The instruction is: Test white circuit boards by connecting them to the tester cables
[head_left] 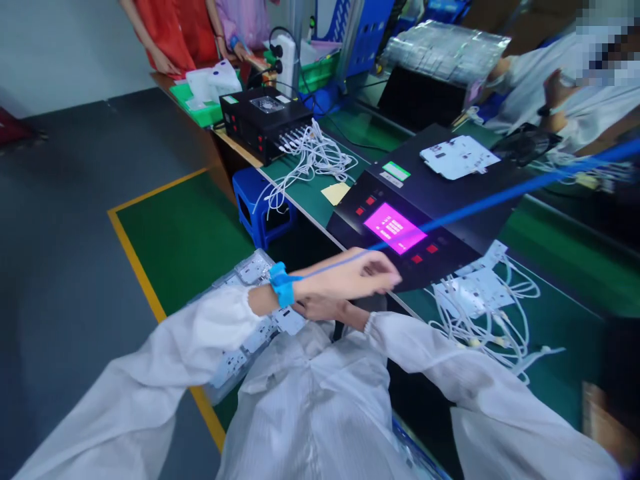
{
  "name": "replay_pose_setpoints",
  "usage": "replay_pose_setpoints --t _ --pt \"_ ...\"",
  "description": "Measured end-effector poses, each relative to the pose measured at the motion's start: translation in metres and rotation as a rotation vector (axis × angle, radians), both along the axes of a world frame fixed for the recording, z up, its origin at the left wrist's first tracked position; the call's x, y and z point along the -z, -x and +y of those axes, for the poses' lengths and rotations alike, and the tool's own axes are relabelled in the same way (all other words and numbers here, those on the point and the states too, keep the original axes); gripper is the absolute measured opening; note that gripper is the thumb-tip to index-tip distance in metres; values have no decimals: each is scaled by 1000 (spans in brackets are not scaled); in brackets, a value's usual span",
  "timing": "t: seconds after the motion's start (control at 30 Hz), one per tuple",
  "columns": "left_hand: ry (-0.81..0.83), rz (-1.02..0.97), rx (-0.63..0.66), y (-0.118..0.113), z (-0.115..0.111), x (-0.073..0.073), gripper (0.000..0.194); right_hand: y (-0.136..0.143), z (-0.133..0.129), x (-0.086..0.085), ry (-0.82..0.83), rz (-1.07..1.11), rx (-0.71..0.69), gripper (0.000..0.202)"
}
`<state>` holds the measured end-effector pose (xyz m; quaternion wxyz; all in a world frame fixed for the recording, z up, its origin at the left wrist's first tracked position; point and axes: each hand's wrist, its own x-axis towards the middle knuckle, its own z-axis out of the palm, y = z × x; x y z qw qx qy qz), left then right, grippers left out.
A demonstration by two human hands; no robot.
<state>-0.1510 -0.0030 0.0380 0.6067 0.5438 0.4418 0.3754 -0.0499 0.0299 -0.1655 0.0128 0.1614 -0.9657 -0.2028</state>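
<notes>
My left hand point(350, 275) crosses over my right wrist, its fingers curled in toward the thumb with nothing visible in them. Around the left wrist sits a blue wrist strap point(282, 285), its blue cord point(480, 200) running up to the right. Below it, my right hand point(320, 308) reaches left, partly hidden by the left forearm. Its fingers appear closed at the edge of a white circuit board point(290, 322). Under that board is a clear plastic tray point(213, 393) with several similar white boards, beside my lap.
A black tester point(345, 230) with a lit pink screen stands on the green bench, a white board on top. White cables point(500, 327) and boards lie right of it. Another black box point(265, 117) has bundled cables. A blue stool point(257, 207) is below. Other people stand around the bench.
</notes>
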Motion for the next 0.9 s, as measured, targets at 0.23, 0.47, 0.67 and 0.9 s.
replay_pose_setpoints --t 0.23,0.47,0.67,0.9 --pt "241 515 -35 39 -20 70 39 -89 -44 -119 190 36 76 36" --pt "364 254 383 -27 -41 51 66 -184 -90 -232 48 129 258 39" --pt "311 72 512 -92 -11 2 50 -248 -111 -263 -88 166 480 44" --pt "-20 260 505 -138 66 -52 48 -304 -106 -280 -184 313 661 49"
